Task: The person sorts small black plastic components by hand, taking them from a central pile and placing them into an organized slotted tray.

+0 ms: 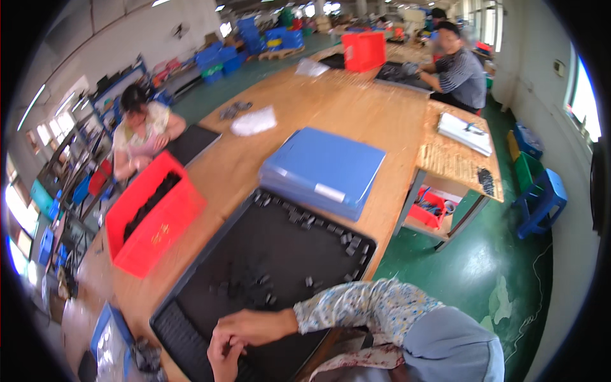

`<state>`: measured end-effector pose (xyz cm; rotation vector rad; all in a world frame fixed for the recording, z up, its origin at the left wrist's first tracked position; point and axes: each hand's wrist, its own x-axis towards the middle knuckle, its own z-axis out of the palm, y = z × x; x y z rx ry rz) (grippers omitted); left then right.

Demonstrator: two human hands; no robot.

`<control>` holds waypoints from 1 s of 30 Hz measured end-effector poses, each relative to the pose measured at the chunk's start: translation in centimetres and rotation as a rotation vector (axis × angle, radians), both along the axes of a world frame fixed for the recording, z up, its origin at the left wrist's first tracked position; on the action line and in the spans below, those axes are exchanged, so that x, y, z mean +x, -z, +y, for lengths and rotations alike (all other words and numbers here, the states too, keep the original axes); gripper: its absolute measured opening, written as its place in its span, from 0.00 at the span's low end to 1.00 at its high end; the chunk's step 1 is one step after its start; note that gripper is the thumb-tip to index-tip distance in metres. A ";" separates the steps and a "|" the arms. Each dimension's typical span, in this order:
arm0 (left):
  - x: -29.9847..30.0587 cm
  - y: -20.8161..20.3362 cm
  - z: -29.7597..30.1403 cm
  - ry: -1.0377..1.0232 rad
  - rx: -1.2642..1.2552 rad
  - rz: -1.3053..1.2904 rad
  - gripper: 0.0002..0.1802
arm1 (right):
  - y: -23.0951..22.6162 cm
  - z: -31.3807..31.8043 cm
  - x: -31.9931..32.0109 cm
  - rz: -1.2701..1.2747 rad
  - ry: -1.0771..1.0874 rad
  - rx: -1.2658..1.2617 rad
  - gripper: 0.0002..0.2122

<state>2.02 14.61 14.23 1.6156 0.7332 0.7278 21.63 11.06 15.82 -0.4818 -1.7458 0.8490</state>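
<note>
My right hand [258, 326] reaches in from the right over the near part of a black tray [254, 232]. Its fingers are curled in and meet those of my left hand [223, 364], which shows only in part at the lower edge. Whatever the closed fingers hold is hidden or too small to make out. Beyond the hands, a loose heap of small black parts [245, 286] lies in the tray. More small dark pieces [305, 219] line its far and right edges. A dense block of black pieces [184, 334] fills the near left corner.
A stack of blue folders [324, 169] sits beyond the tray. Left stands a red bin [162, 235] with black parts inside. A white bag [254, 121] lies farther off. Co-workers [143, 130] sit at the table's left and far sides. A blue stool [541, 200] stands right.
</note>
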 end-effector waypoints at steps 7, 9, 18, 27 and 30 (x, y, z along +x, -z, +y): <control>0.4 -0.9 0.3 0.051 -0.050 0.030 0.16 | -3.6 -2.3 8.4 -0.617 0.657 0.016 0.10; -0.6 1.1 1.0 0.164 0.111 0.088 0.16 | -3.0 -2.9 10.0 -0.734 0.802 -0.008 0.07; -0.8 0.8 0.9 0.185 -0.159 0.015 0.11 | 0.2 -4.6 10.4 -0.840 0.724 -0.142 0.03; -0.3 0.8 0.9 0.184 -0.136 0.083 0.13 | 1.7 -3.7 6.1 -0.864 0.755 -0.086 0.09; -0.2 0.5 0.8 0.166 -0.094 0.142 0.09 | 2.4 -4.0 5.8 -0.894 0.819 -0.051 0.10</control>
